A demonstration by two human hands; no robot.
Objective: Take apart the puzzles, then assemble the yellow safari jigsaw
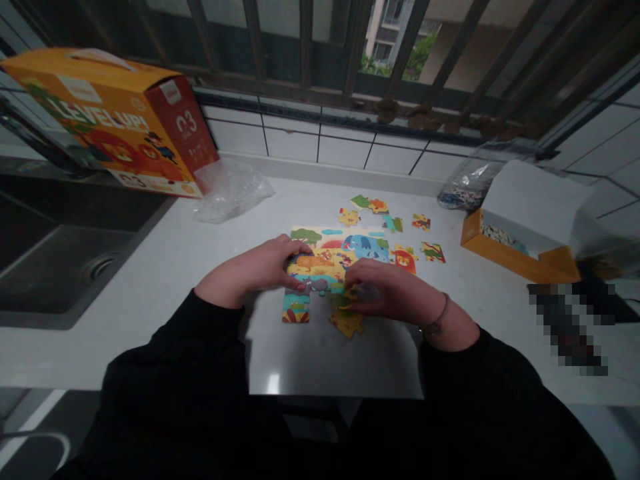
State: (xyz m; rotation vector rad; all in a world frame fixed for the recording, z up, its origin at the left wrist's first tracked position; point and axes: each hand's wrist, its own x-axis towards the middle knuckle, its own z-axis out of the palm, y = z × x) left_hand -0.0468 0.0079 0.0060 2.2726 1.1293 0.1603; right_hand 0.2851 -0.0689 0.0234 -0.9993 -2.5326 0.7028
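Observation:
A partly joined jigsaw puzzle (325, 257) with cartoon animals lies on the white countertop (150, 313) in front of me. My left hand (255, 265) curls over its left side, fingertips on the pieces. My right hand (385, 293) is over its lower right, fingers pinched on a green and yellow puzzle piece (343, 301). Below that, a yellow piece (347, 324) lies close to my right fingers. Loose pieces sit beyond the puzzle, among them a lion piece (405, 260) and a small yellow piece (349, 217).
An orange "Level Up!" puzzle box (110, 120) stands tilted at the back left beside a crumpled plastic bag (231, 190). On the right are an open orange box with a white lid (525, 223) and a bag of pieces (473, 180). A steel sink (60, 267) lies left.

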